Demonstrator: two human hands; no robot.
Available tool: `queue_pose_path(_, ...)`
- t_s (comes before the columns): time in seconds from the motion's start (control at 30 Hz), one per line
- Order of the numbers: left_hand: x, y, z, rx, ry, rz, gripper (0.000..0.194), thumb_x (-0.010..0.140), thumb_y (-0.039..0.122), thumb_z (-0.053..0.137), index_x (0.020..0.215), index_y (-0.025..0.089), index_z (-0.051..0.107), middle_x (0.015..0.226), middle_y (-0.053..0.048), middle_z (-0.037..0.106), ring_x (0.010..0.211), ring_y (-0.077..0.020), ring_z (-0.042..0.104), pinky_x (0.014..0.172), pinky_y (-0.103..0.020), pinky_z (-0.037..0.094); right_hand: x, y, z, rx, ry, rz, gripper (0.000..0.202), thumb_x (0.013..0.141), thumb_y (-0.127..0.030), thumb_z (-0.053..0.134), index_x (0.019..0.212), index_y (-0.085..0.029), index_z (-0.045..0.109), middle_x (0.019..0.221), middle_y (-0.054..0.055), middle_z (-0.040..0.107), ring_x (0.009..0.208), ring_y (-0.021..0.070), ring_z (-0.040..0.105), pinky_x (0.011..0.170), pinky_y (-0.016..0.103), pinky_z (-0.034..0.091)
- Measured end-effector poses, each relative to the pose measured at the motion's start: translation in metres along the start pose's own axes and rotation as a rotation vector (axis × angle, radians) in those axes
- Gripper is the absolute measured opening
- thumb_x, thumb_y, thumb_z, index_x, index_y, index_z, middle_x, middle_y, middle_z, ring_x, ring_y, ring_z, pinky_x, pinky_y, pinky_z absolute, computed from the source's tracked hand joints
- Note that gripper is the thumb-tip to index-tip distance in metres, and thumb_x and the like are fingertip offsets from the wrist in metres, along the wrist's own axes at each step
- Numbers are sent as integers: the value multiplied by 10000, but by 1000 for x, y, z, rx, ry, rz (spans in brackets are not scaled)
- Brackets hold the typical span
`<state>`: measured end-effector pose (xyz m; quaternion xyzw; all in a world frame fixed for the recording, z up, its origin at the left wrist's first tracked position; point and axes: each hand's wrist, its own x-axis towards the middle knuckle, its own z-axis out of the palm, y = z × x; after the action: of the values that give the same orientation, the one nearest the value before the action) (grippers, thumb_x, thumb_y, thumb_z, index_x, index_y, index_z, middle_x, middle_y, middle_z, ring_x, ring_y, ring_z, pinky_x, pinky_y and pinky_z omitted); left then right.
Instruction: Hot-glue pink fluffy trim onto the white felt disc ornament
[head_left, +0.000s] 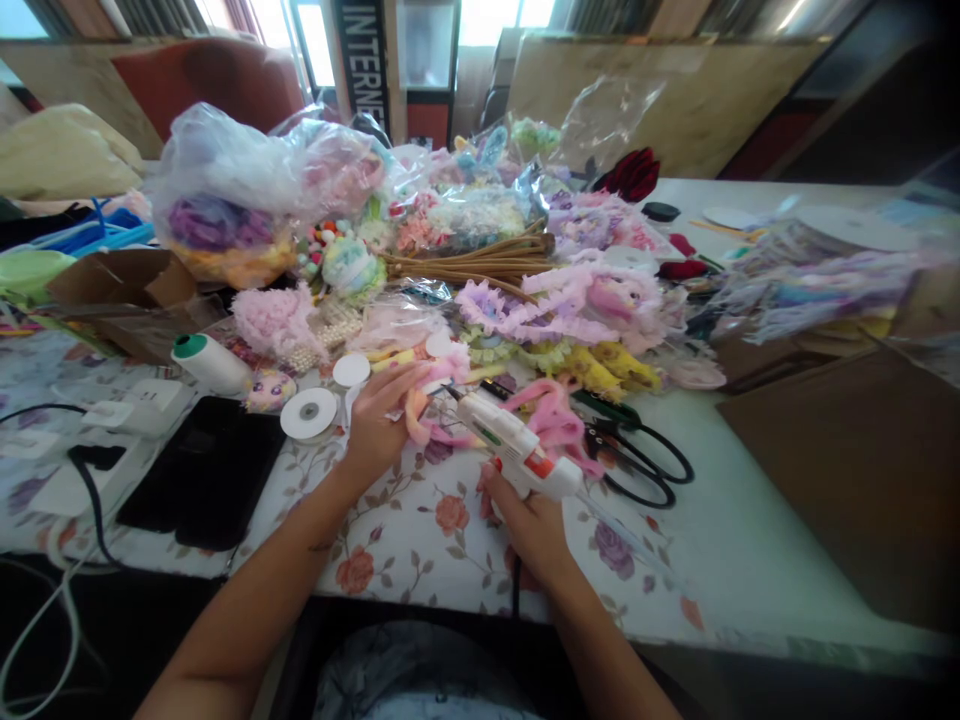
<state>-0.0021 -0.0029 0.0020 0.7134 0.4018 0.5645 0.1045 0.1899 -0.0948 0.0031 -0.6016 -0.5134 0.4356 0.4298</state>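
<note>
My right hand (531, 525) is wrapped round the handle of a white glue gun (506, 440), whose nozzle points up and left. A clear glue stick (637, 550) juts from the gun's back end. Fingers closed, my left hand (381, 420) holds a pink and peach fuzzy strip (417, 415) close to the nozzle. Whether the tip touches the strip I cannot tell. Loops of pink fuzzy strip (555, 415) lie just behind the gun. Black-handled scissors (637, 465) rest to the right of them. Beside my left wrist is a white ribbon spool (308, 414).
A thread cone (210, 362), a black phone (202, 470) and a power strip with plugs (97, 470) are on the left. Bagged fuzzy trims (225, 215) and brown stems (472, 262) pile up at the back. A cardboard box (855, 470) stands at right.
</note>
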Motion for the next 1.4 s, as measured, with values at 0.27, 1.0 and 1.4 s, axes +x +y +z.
queue_pose_path(0.27, -1, 0, 1, 6, -24, 5, 340, 839, 190, 684, 1174, 249, 683, 1190, -72, 706, 1109, -203, 652, 988, -362, 516, 0, 2, 2, 47, -18, 5, 361, 855, -461, 573, 597, -209, 554, 484, -13, 544, 485, 139, 498, 509, 268, 406)
queue_pose_path(1.0, -2, -2, 1, -14, -28, -36, 339, 833, 217, 693, 1170, 255, 691, 1191, -78, 706, 1097, -207, 657, 997, -373, 508, 6, 5, 2, 186, -7, 45, 285, 818, -477, 623, 829, -194, 655, 497, -20, 571, 452, 149, 511, 453, 265, 408)
queue_pose_path(1.4, -1, -1, 1, -12, -28, -56, 300, 843, 236, 680, 1142, 245, 702, 1172, -72, 716, 1087, -202, 660, 986, -363, 517, 0, -1, 1, 89, -33, 7, 269, 857, -441, 581, 749, -198, 625, 488, -20, 564, 482, 140, 498, 503, 265, 404)
